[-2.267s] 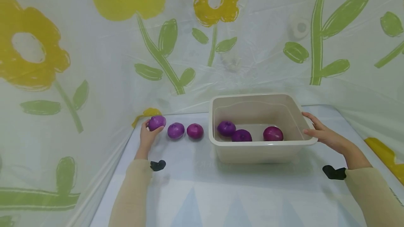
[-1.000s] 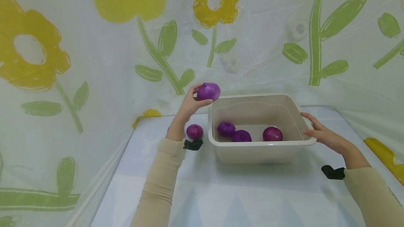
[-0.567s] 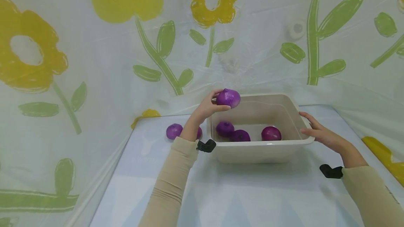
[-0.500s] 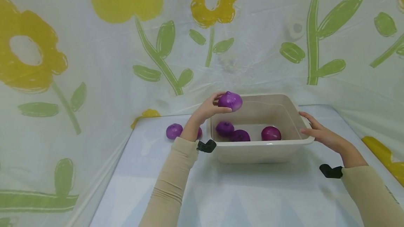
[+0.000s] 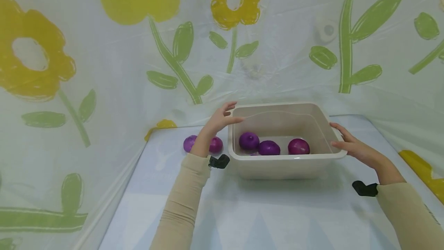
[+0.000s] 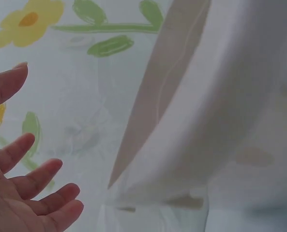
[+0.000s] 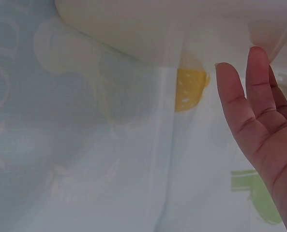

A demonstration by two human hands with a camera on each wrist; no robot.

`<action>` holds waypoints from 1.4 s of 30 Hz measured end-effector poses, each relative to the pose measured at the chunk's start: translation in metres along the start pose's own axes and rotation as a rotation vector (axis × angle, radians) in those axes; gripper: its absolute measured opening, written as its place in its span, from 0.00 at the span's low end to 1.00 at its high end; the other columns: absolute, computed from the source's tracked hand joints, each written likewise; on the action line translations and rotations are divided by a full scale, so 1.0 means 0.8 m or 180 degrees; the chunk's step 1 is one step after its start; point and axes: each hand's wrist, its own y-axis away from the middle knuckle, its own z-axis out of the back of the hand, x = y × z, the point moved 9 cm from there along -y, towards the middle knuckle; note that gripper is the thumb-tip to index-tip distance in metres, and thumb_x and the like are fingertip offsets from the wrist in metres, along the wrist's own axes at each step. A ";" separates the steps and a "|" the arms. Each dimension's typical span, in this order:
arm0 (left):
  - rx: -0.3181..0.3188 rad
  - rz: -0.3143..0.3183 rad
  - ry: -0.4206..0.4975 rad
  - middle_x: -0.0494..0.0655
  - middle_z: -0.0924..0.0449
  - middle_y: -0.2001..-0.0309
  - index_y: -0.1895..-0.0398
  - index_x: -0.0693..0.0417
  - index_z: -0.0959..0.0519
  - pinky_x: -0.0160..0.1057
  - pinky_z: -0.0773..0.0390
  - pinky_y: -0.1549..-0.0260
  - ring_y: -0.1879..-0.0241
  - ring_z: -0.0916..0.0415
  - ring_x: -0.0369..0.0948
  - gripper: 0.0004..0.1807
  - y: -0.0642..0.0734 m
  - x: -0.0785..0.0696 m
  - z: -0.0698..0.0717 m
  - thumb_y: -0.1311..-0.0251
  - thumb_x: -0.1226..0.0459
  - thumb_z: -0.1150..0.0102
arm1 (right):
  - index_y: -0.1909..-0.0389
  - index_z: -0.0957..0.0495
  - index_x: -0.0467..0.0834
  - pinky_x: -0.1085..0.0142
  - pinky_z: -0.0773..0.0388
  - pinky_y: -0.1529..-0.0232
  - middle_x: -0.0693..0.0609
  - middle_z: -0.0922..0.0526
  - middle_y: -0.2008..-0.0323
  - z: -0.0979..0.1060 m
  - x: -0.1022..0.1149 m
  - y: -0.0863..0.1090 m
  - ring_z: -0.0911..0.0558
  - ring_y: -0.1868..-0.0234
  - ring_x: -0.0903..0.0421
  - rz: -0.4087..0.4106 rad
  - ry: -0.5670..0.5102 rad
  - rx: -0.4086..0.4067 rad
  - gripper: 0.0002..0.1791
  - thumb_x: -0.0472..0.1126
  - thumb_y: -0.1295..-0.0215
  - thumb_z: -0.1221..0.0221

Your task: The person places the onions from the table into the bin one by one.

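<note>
In the head view, my left hand (image 5: 222,120) hovers by the left rim of a beige plastic basin (image 5: 284,169), fingers spread and holding nothing. The left wrist view shows the same hand (image 6: 32,193) with its palm bare, apart from the basin wall (image 6: 220,96). Inside the basin lie purple onions: one at the left (image 5: 249,141), a second beside it (image 5: 269,148), and a redder onion (image 5: 298,146) to the right. Only a sliver of another shows behind the front rim. My right hand (image 5: 357,147) rests against the basin's right rim, its fingers (image 7: 230,89) fairly straight.
On the table left of the basin sit a purple onion (image 5: 189,142), partly covered by my left forearm, and a redder onion (image 5: 216,145). A flower-print curtain (image 5: 270,49) hangs behind and along the sides of the white table (image 5: 277,211).
My left hand carried an onion from the table over the basin and let go of it there. The onions at the basin's left have shifted, and the hand has drawn back left. The right hand stays put.
</note>
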 end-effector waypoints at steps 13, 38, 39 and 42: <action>-0.0245 0.0004 -0.0033 0.50 0.41 0.33 0.32 0.47 0.43 0.55 0.41 0.39 0.35 0.43 0.53 0.37 0.016 0.039 0.060 0.46 0.57 0.39 | 0.30 0.74 0.62 0.27 0.47 0.51 0.35 0.71 0.31 0.000 0.001 -0.001 0.56 0.37 0.30 0.0037 0.0000 -0.0007 0.42 0.49 0.34 0.54; -0.1063 0.0570 -0.0323 0.57 0.53 0.30 0.31 0.53 0.49 0.56 0.51 0.35 0.31 0.58 0.55 0.43 0.054 0.233 0.127 0.47 0.59 0.37 | 0.30 0.75 0.61 0.27 0.49 0.50 0.36 0.73 0.31 -0.002 0.005 0.004 0.57 0.37 0.30 0.0033 -0.0025 -0.0026 0.43 0.50 0.34 0.54; -0.1092 0.0578 -0.0368 0.58 0.54 0.30 0.31 0.54 0.49 0.56 0.52 0.35 0.31 0.58 0.56 0.43 0.055 0.240 0.126 0.47 0.59 0.37 | 0.30 0.74 0.61 0.27 0.49 0.49 0.36 0.73 0.30 -0.002 0.005 0.004 0.57 0.37 0.30 0.0036 -0.0024 -0.0029 0.43 0.50 0.34 0.54; -0.1180 0.0633 -0.0519 0.59 0.55 0.30 0.31 0.56 0.50 0.56 0.52 0.35 0.31 0.59 0.56 0.45 0.057 0.257 0.124 0.48 0.59 0.36 | 0.30 0.74 0.61 0.27 0.48 0.49 0.36 0.72 0.30 -0.002 0.006 0.004 0.56 0.37 0.30 0.0048 -0.0019 -0.0038 0.43 0.50 0.34 0.54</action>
